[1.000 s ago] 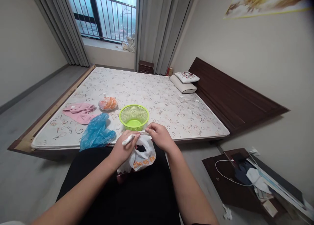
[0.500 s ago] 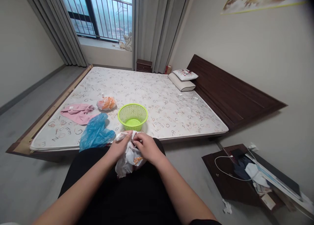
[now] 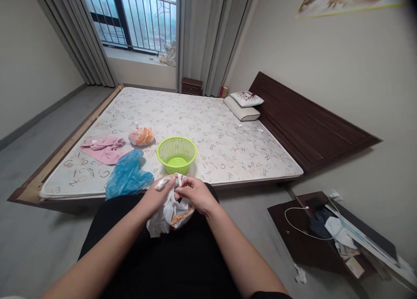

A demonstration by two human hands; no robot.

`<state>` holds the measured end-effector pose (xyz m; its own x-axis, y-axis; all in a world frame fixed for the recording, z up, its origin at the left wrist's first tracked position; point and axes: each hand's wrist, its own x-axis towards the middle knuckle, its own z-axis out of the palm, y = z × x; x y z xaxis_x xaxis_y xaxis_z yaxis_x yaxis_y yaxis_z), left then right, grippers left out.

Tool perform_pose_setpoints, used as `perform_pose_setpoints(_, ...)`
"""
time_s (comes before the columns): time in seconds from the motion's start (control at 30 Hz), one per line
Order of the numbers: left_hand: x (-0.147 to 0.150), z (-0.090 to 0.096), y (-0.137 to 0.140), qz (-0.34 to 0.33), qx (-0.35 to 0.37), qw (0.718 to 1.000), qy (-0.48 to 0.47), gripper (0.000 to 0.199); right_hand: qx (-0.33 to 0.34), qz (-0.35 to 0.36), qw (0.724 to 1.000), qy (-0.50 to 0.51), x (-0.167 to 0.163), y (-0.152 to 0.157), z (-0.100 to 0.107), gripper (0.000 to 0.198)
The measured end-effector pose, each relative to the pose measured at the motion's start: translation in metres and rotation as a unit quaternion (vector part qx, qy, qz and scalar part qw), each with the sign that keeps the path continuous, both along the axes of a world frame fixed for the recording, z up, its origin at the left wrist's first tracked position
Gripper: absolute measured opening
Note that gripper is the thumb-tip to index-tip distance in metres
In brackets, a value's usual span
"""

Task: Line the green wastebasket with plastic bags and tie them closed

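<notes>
Two hands, the left hand (image 3: 157,195) and the right hand (image 3: 196,195), pinch the top of a white bag (image 3: 168,216), thumbs against fingers, with a twist of plastic standing up between them. A second ago they were farther apart, a white strand drawn out between them; now they are close together and the top is bunched. That seems to keep the work at the bag's handles, with its contents hidden. The bag sits over the black-clad lap (image 3: 163,262), at the near edge of the mattress (image 3: 211,129).

Just beyond the hands stands a green basket (image 3: 177,161), upright. Left of it lie a blue bag (image 3: 125,177), a pink cloth (image 3: 103,150) and, farther back, an orange-and-white bag (image 3: 142,136). Well off to the right, a cable (image 3: 295,232) loops over a dark table (image 3: 280,223).
</notes>
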<state>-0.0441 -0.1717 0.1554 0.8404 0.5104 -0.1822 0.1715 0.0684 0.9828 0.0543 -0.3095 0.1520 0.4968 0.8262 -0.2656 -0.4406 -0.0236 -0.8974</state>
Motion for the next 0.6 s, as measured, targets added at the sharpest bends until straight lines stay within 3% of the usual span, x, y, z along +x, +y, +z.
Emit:
perform_pose_setpoints(0.07, -0.001, 0.001, 0.004, -0.043, 0.082, 0.996, 0.004, 0.057, -0.003, -0.035, 0.999, -0.008, -0.003, 0.001, -0.004, 0.035)
perform_pose_setpoints(0.17, -0.002, 0.001, 0.006, -0.088, 0.145, 0.985, 0.001, 0.055, 0.011, -0.092, 0.995, -0.029, -0.011, 0.005, -0.01, 0.034)
perform_pose_setpoints(0.27, -0.004, 0.0, 0.005, -0.065, 0.169, 0.983, -0.006, 0.05, 0.025, -0.118, 0.992, -0.03, -0.021, 0.011, -0.015, 0.029)
perform_pose_setpoints(0.37, -0.006, -0.002, 0.003, -0.041, 0.146, 0.988, -0.003, 0.05, -0.026, -0.131, 0.985, -0.111, -0.03, 0.017, -0.021, 0.016)
perform_pose_setpoints(0.43, -0.007, -0.003, 0.004, -0.036, 0.131, 0.991, -0.003, 0.049, -0.079, -0.16, 0.954, -0.242, -0.032, 0.017, -0.024, 0.007)
perform_pose_setpoints(0.5, -0.009, -0.004, 0.005, -0.046, 0.125, 0.991, -0.002, 0.048, -0.121, -0.181, 0.9, -0.377, -0.032, 0.014, -0.025, 0.007)
perform_pose_setpoints(0.6, -0.011, -0.002, 0.008, -0.073, 0.128, 0.989, 0.007, 0.046, -0.147, -0.175, 0.839, -0.494, -0.026, 0.009, -0.026, 0.01)
